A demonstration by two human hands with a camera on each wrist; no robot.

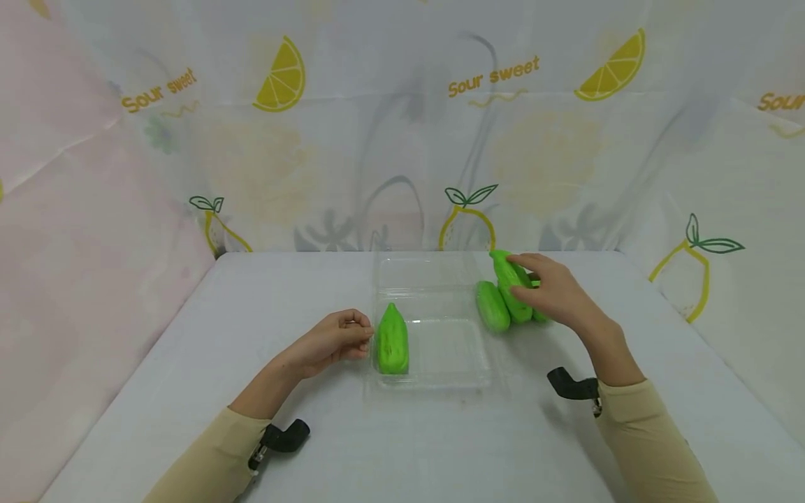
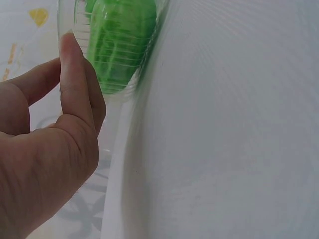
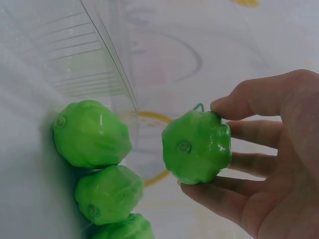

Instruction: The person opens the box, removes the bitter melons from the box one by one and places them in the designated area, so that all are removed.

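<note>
A clear plastic box (image 1: pixel 446 381) stands on the table with its lid (image 1: pixel 424 269) folded back. Inside, along its left wall, lies a bright green bitter melon (image 1: pixel 393 342). My left hand (image 1: pixel 339 339) pinches the box's left rim; its fingertips are right at the edge in the left wrist view. Between thumb and fingers, my right hand (image 1: pixel 553 290) grips another bitter melon (image 3: pixel 192 147), raised beside the box. Under it, several more lie on the table, among them a bitter melon (image 1: pixel 492 307) near the box's right wall and another (image 3: pixel 109 191) beside that one.
A white cloth covers the table (image 1: pixel 283 279). Behind it hangs a printed curtain (image 1: pixel 352 140) with lemon drawings, and its folds also close off both sides. Black wrist mounts (image 1: pixel 286 436) sit at both sleeves.
</note>
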